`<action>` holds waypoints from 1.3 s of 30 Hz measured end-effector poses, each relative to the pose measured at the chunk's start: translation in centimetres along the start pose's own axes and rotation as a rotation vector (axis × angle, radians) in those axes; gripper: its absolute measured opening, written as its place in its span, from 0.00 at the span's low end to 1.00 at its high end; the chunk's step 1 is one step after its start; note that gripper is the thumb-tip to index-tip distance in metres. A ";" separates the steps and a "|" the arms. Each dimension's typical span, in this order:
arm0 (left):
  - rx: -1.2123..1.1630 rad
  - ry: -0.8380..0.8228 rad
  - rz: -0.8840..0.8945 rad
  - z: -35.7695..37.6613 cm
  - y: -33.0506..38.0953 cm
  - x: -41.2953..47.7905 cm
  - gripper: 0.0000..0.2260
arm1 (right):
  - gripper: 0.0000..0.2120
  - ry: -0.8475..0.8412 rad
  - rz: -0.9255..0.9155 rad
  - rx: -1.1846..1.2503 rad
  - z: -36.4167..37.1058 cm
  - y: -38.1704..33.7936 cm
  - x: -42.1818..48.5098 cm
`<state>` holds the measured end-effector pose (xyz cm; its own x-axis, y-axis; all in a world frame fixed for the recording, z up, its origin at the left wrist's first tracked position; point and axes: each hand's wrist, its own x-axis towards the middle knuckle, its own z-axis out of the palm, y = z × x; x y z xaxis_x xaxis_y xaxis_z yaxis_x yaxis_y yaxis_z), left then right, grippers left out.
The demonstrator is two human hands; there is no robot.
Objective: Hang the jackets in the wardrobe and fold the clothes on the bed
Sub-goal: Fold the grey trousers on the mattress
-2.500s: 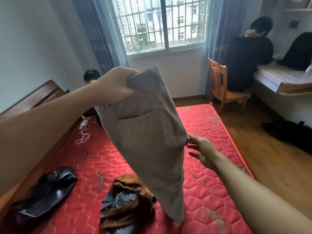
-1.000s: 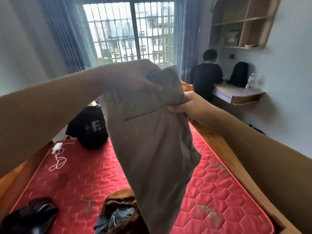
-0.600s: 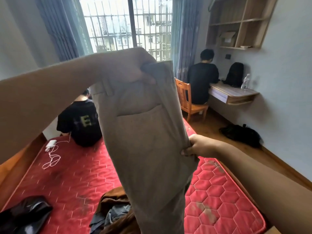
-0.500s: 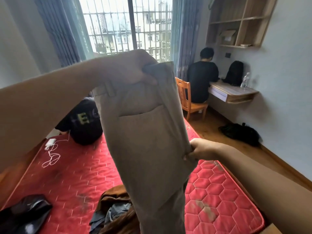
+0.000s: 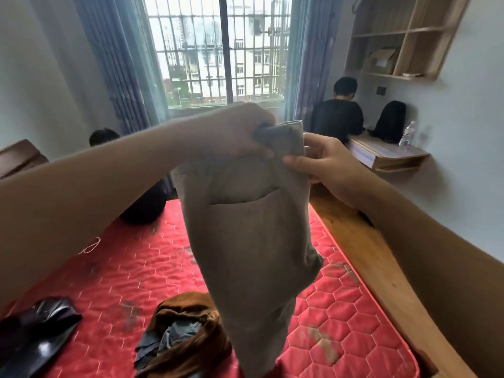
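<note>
You're holding the trousers up in the air over the red mattress. Your left hand is clenching the bunched waistband at the top, and your right hand is pinching the waistband's right edge between thumb and fingers. The legs are hanging doubled and running out of view at the bottom, right in front of the crumpled brown garment. That's where I'm seeing the trouble: lowering them here is likely to land the hems on that heap, and the fold will be coming out lumpy or dragging the pile along. The right-hand pinch is looking shallow too, so a shake to straighten the cloth could pull that edge free and let the waistband twist. The black jacket is lying well to the left, waiting for the wardrobe.
</note>
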<state>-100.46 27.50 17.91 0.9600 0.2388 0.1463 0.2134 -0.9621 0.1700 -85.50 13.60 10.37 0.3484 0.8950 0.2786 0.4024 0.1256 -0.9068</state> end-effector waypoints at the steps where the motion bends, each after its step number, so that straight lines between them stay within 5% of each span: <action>1: 0.005 0.020 -0.022 0.5 0.3 0.5 0.09 | 0.16 -0.009 -0.011 0.027 -0.4 0.5 -0.2; 11: -0.002 -0.060 -0.282 2.6 3.0 -0.8 0.10 | 0.11 0.059 -0.071 0.130 -9.2 4.4 -3.5; 24: -0.590 0.434 -0.189 2.9 14.0 -1.1 0.19 | 0.10 0.030 -0.181 0.276 -20.4 3.2 -7.5; 32: -0.478 0.232 -0.198 7.2 8.9 4.0 0.18 | 0.11 0.015 -0.078 0.093 -21.0 8.7 -4.4; 39: -0.321 0.120 -0.241 18.3 -1.6 8.9 0.15 | 0.09 -0.027 0.102 -0.152 -17.3 19.9 1.1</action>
<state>-88.96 28.72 1.07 0.8575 0.4841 0.1743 0.3440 -0.7914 0.5054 -62.50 9.67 -1.91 0.3718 0.9113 0.1769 0.4899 -0.0308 -0.8712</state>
